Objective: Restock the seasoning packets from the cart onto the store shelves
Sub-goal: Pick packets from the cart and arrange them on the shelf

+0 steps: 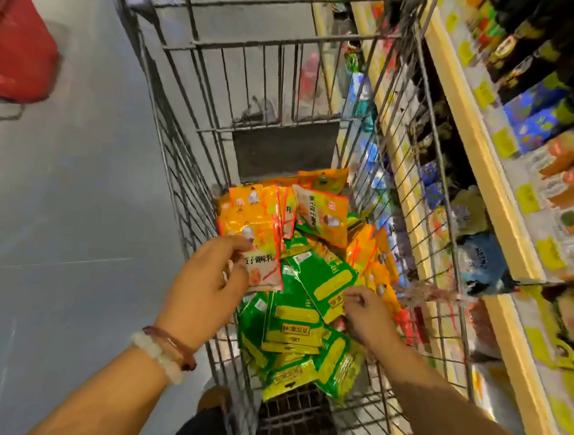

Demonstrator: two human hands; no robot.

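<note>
Fingers of the left hand (205,276) pinch orange seasoning packets (260,229); the right hand (369,314) pinches a green packet (321,282) near the cart's (187,161) right wall. Light, floppy and slick (probably), they are best gripped by their edges. Store shelves (482,157) flank the cart's right side, above grey floor (67,200).

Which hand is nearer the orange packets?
Left. The left hand grips a stack of orange packets; the right hand pinches a green packet beside them.
</note>
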